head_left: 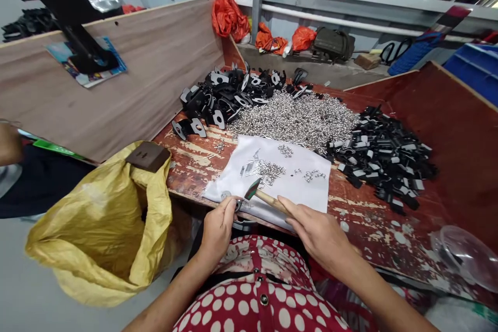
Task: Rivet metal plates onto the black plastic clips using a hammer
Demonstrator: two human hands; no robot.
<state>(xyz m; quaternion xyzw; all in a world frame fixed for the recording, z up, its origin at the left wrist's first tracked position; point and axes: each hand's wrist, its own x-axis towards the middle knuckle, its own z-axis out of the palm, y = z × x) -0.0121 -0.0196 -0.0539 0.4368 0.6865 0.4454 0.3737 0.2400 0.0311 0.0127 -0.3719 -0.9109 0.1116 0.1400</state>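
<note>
My right hand (317, 231) is wrapped round the wooden handle of a small hammer (268, 198), whose dark green head points left. Close to the hammer head, my left hand (218, 225) pinches a small dark part (238, 205) at the table's front edge; most of it is hidden by the fingers. Under and beyond the hands lies a white cloth (307, 197). Loose metal pins or rivets (270, 170) sit on it in little heaps. Behind the cloth spreads a large pile of shiny metal pieces (299, 116).
Black parts with grey plates (229, 91) are heaped at the back left, black clips with white ends (389, 150) at the right. A yellow sack (89, 228) hangs open at the left, with a brown block (148, 156) at its rim. Wooden boards (128, 67) wall the table.
</note>
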